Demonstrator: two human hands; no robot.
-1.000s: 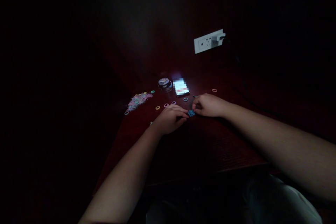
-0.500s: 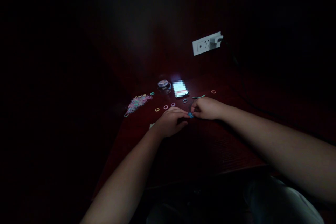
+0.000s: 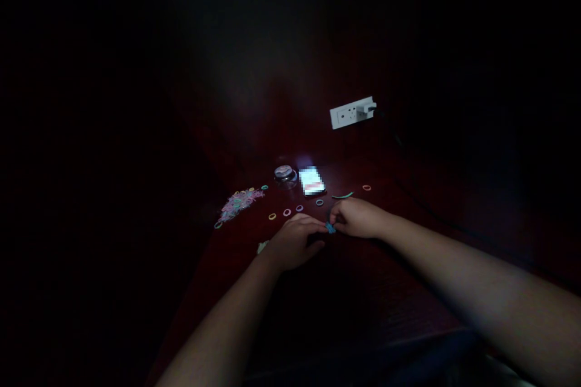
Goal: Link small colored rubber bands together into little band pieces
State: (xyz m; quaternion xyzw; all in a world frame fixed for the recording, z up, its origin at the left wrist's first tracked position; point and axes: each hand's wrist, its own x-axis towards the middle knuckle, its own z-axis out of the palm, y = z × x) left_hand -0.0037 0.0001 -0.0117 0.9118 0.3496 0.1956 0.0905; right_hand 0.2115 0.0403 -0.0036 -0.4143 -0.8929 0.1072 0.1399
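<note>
In dim light my left hand (image 3: 295, 242) and my right hand (image 3: 356, 217) meet over a dark red table (image 3: 363, 290). Both pinch a small blue bundle of rubber bands (image 3: 330, 228) between their fingertips. A heap of small pastel rubber bands (image 3: 238, 201) lies to the left. Several loose bands, among them a yellow one (image 3: 272, 216) and a pink one (image 3: 287, 212), are scattered just beyond my hands. A stretched green band (image 3: 342, 196) lies behind my right hand.
A lit phone (image 3: 311, 181) lies face up at the back beside a small round clear container (image 3: 284, 173). A white wall socket (image 3: 350, 113) with a plug in it sits above, its dark cable running right. The table's left edge drops into darkness.
The view has tilted up, so everything sits lower in the picture. My hands stay together, pinching the blue bundle, which looks more bunched than a second ago. The green band shows behind my right hand.
</note>
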